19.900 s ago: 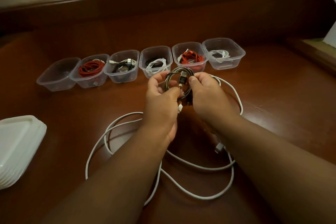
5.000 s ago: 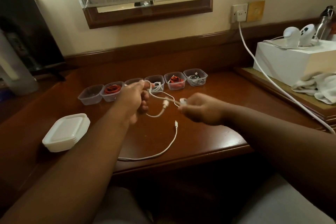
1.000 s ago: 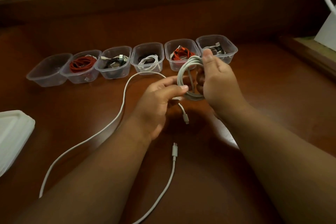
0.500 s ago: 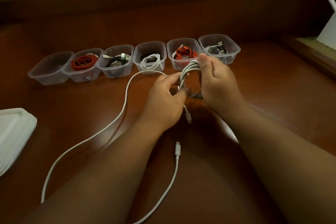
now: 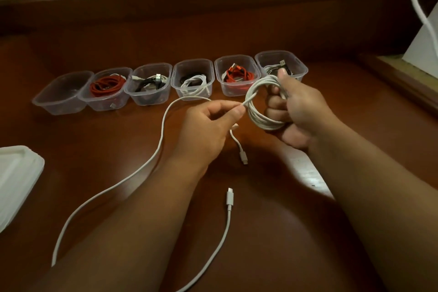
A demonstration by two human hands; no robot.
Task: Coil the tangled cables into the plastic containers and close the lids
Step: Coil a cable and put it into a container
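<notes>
My right hand [image 5: 299,111] grips a coil of white cable [image 5: 254,111] made of several loops, held above the wooden table [image 5: 355,114]. My left hand [image 5: 208,129] pinches the same cable just left of the coil. The loose length [image 5: 156,154] arcs left and runs down across the table under my left forearm. One plug end [image 5: 243,157] dangles below the coil. Another plug [image 5: 230,197] lies on the table near me. Several clear plastic containers [image 5: 193,79] stand in a row at the back; the leftmost [image 5: 62,95] holds nothing, the others hold coiled cables.
A stack of white lids [image 5: 16,180] sits at the left edge. A raised wooden ledge [image 5: 403,78] with a white box [image 5: 426,47] and a hanging white cord [image 5: 419,7] is at the right. A wooden back rail runs behind the containers.
My left hand has drawn back to the left from the coil, pinching the cable. My right hand has turned the coil slightly and holds it a little further right.
</notes>
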